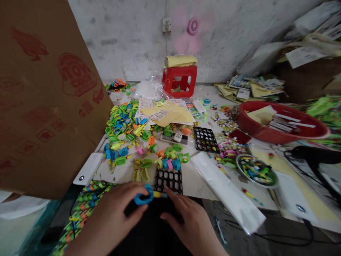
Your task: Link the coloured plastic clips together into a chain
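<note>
- The left hand (112, 217) sits at the near edge of the table, its fingers pinched closed around a blue plastic ring toy (144, 197).
- A short yellow piece (159, 195) sticks out from the ring's right side, just above the right hand (190, 222), whose fingers are spread flat and hold nothing.
- Just beyond both hands lies a black grid tray (168, 179), with a row of green, blue and pink ring toys (170, 161) at its far edge.
- To the near left, a strip of linked coloured pieces (85, 202) runs beside a white flat device (87, 169).
- To the right, a long white bag (226, 190) lies slantwise, with a small bowl of coloured bits (257, 170) past it.
- Farther off lie a second black grid (205, 139), yellow paper sheets (167, 112) and a red basin (279, 124).
- A large cardboard box (45, 92) stands on the left.
- At the far wall stand a red stool (179, 80) and a pink fan (192, 26).
</note>
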`<state>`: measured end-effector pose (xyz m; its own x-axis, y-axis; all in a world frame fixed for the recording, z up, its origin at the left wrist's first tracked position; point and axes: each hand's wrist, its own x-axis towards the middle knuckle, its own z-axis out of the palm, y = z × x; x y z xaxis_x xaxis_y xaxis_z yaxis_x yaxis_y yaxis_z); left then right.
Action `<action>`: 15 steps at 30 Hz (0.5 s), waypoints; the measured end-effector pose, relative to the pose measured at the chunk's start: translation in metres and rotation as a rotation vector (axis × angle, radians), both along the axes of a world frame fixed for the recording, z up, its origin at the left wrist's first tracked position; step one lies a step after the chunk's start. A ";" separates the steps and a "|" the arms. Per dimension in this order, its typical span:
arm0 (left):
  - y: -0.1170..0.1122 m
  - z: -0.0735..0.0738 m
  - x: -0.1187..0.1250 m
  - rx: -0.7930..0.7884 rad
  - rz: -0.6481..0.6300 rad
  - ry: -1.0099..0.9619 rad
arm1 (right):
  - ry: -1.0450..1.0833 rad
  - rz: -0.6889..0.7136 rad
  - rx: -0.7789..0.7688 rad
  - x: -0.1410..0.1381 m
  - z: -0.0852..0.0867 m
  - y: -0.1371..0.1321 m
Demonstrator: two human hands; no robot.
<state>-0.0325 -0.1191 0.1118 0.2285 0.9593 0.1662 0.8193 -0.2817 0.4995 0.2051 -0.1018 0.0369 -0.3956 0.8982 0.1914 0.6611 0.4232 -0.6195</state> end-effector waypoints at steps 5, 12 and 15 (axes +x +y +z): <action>0.001 -0.028 0.071 0.016 -0.256 -0.045 | -0.084 -0.012 -0.165 -0.002 -0.020 -0.010; 0.035 -0.041 0.080 0.100 -0.328 -0.210 | 0.378 -0.212 -0.284 0.033 -0.053 0.041; 0.075 -0.036 0.072 0.199 -0.259 -0.138 | 0.499 -0.352 -0.324 0.039 -0.066 0.074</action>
